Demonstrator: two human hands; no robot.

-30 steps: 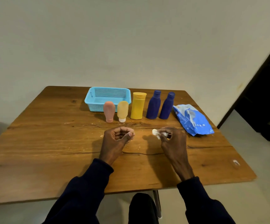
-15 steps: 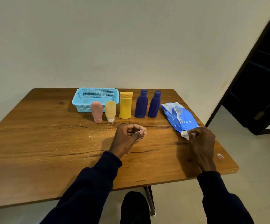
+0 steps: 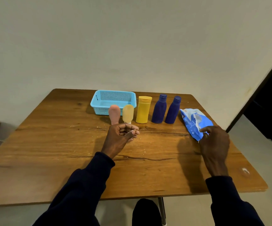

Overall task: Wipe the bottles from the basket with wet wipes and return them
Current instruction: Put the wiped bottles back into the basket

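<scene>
Right hand [image 3: 213, 141] reaches loose-fingered, holding nothing, to the near end of the blue wet-wipes pack [image 3: 194, 119], perhaps touching it; left hand [image 3: 120, 136] curls empty. The pack is probably soft, light and crinkly, so pinching its flap suits.

I note a wooden table [image 3: 63, 160]: blue basket [image 3: 99, 110] at far edge; pink bottle [image 3: 114, 114], beige bottle [image 3: 128, 113], yellow bottle [image 3: 143, 110], navy bottle [image 3: 159, 110], second navy bottle [image 3: 173, 110] upright in a row; wipes pack [image 3: 191, 123] near right edge.
</scene>
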